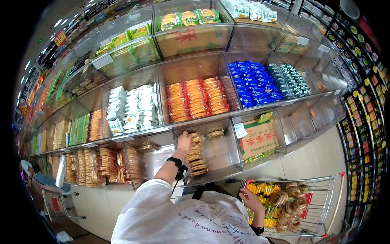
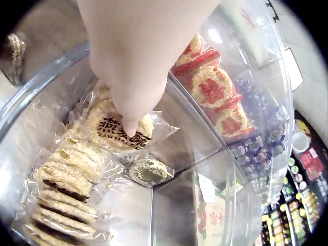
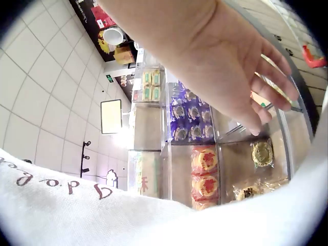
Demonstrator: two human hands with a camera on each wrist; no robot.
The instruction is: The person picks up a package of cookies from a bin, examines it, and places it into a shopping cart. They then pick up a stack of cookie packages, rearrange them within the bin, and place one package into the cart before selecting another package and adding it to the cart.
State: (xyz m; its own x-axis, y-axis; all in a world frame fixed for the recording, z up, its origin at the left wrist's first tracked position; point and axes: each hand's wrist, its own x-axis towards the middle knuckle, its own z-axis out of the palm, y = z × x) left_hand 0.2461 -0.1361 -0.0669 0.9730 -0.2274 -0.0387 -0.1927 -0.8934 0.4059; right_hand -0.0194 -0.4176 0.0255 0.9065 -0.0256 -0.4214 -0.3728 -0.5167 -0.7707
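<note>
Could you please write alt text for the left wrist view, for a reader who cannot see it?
A left hand reaches into a clear plastic bin, fingertips on a wrapped round biscuit at the end of a row of wrapped biscuits. The neighbouring bin holds red-wrapped biscuits.

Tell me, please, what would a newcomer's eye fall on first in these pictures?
First, the wall of clear bins packed with bright snacks: orange-red packets in the middle, blue packets to their right. Next, the left hand is inside the bin below, touching a stack of wrapped biscuits. Lower right, the right hand is at the edge of a shopping cart holding yellow packets.
</note>
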